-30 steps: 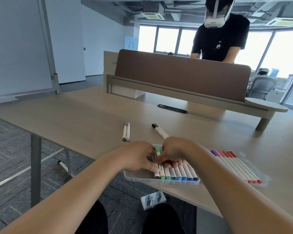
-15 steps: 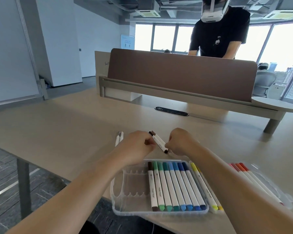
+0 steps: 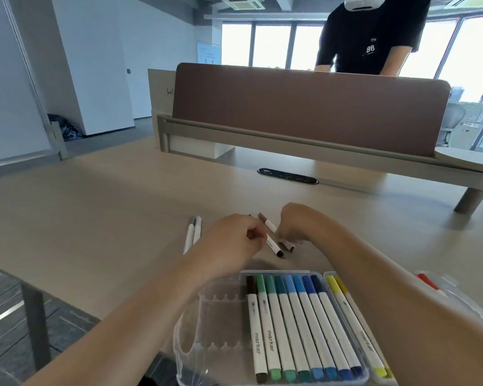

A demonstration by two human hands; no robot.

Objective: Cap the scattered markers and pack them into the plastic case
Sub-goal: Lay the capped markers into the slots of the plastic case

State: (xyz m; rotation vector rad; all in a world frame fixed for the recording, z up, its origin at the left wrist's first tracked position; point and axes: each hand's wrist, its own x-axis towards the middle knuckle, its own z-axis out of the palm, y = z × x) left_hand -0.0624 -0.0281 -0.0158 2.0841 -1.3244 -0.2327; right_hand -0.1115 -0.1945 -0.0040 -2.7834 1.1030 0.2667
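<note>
both hands are out past the plastic case, working the loose markers on the tabletop. the left hand has its fingers curled in, pinching the black marker near its upper half, dark tip pointing back toward the case. the right hand is curled down over the brown marker, lying just beside the black one, and looks to be gripping it near the lower end, though the fingertips are blurred. whether either cap is fully seated i can't tell from here.

so this reads as the pick-up step: two strays being gathered. the case sits open at the near edge, with a row of packed markers from brown through greens to blues, and empty slots on its left side. two grey markers wait side by side, well left of the hands, untouched.

next call: check the caps, press them home if loose, then bring each marker back and lay it flat into a free slot, cap end matching the row.
</note>
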